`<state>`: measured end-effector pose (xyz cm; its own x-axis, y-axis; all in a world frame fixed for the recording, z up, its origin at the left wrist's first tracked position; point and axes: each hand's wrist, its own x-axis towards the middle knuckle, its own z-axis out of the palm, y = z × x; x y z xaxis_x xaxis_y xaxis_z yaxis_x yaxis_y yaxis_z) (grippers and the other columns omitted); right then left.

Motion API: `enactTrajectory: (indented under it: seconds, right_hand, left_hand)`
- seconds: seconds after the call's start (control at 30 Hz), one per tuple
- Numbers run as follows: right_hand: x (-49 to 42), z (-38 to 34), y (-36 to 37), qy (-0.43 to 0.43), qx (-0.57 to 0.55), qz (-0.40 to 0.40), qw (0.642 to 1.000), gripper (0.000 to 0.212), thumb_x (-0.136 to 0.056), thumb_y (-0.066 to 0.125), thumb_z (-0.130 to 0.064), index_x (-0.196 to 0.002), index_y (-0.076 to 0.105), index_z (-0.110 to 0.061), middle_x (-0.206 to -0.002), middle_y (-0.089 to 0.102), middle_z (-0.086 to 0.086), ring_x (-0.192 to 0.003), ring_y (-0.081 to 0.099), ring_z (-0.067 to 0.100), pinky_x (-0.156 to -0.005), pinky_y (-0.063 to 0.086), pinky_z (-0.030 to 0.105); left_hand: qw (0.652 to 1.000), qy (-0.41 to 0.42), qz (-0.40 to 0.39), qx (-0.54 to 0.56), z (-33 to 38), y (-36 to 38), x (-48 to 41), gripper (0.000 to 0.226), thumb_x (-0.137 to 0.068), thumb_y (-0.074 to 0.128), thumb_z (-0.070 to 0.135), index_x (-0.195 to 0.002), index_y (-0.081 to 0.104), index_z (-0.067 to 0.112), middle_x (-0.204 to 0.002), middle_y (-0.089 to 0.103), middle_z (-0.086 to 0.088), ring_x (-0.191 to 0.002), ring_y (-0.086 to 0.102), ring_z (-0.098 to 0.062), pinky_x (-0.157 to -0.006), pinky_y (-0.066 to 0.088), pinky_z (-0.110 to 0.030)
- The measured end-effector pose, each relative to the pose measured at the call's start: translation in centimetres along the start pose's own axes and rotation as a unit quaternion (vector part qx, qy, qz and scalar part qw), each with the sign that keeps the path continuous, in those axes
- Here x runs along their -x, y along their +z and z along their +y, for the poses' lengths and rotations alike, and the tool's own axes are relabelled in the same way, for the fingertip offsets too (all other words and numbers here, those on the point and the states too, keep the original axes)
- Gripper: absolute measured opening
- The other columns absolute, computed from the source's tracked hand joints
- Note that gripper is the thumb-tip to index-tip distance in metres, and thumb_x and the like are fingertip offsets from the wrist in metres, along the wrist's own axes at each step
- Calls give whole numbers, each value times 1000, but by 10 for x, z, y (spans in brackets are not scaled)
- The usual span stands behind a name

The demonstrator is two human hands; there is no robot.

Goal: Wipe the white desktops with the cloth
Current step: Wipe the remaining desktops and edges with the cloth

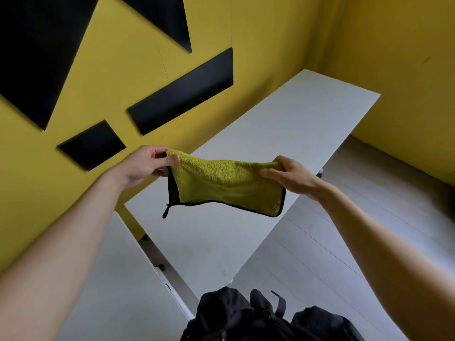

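A yellow-green cloth [226, 183] with a black hem hangs stretched in the air between both hands, folded double. My left hand [145, 163] pinches its upper left corner. My right hand [290, 177] grips the upper right corner. Below the cloth runs a long white desktop [283, 124] that reaches back to the yellow corner. A second white desktop [115, 271] lies at the lower left, separated from the first by a narrow gap.
Yellow walls with black panels [182, 94] stand along the left and back. A black bag [251, 316] sits at the bottom centre. Pale floorboards [357, 230] lie right of the long desk.
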<state>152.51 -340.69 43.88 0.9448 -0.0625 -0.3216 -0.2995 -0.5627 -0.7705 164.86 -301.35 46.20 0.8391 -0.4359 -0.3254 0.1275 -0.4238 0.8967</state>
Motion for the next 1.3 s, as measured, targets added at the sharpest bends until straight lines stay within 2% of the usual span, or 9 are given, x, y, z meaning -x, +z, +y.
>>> enactTrajectory:
  seconds: [0.13,0.27,0.43,0.6,0.8,1.0,1.07,1.17,1.3]
  right_hand:
    - [1,1,-9,10,14,13,1000,38,-111,54,-44,-104,73,-12,-96,68,-3,-95,63,22,-78,46,32]
    - [0,9,-22,14,128,20,992,5,-98,75,-29,-102,79,-27,-99,71,-8,-95,65,15,-69,46,26]
    - [3,3,-33,65,117,72,988,17,-76,98,-24,-86,83,-23,-87,76,-5,-84,69,13,-61,50,23]
    - [-5,6,-9,199,82,-14,977,30,-82,94,-24,-99,79,-4,-78,81,9,-69,81,21,-67,66,29]
    - [4,2,67,244,-236,-26,940,49,-81,94,-15,-115,71,12,-92,77,19,-70,80,29,-70,69,42]
    - [11,-6,102,192,-414,-100,884,22,-105,59,-10,-111,75,4,-100,78,15,-99,80,32,-100,63,49]
    - [14,1,102,156,-353,-94,918,32,-99,47,4,-111,77,0,-104,80,15,-102,80,32,-101,62,50]
    - [1,17,103,79,-1,49,996,46,-86,60,4,-123,70,-22,-118,74,1,-104,76,20,-83,65,38]
    - [-25,10,129,-41,143,-76,986,90,-86,80,-5,-162,42,-32,-155,57,-2,-133,60,17,-101,56,36]
  left_hand:
    - [999,17,22,25,2,3,-13,28,-105,65,27,-122,75,7,-121,80,-17,-112,78,-30,-96,65,-34]
    - [996,48,37,-64,5,10,-24,20,-111,59,17,-121,76,19,-111,82,-8,-108,78,-31,-92,66,-35]
    - [977,72,100,-174,15,19,-40,8,-113,59,28,-119,64,25,-96,80,-7,-98,77,-25,-86,61,-38]
    - [958,3,123,-260,-4,59,-62,25,-112,56,39,-124,61,18,-125,71,-9,-110,65,-28,-86,52,-39]
    - [974,62,31,-217,-24,132,-34,5,-111,57,31,-112,58,36,-68,55,-1,-59,51,-13,-63,43,-38]
    - [989,64,-52,-120,-35,147,10,35,-88,91,36,-113,66,33,-101,82,5,-95,78,-20,-91,64,-44]
    - [989,67,-12,-134,-46,142,14,33,-89,85,13,-109,65,30,-94,81,5,-82,77,-21,-86,63,-51]
    - [984,80,14,-156,-54,133,21,35,-91,70,3,-108,62,33,-94,78,8,-79,71,-17,-82,61,-45]
    - [977,88,-25,-192,-56,114,34,42,-95,62,4,-114,57,40,-105,75,7,-83,67,-13,-81,58,-35]
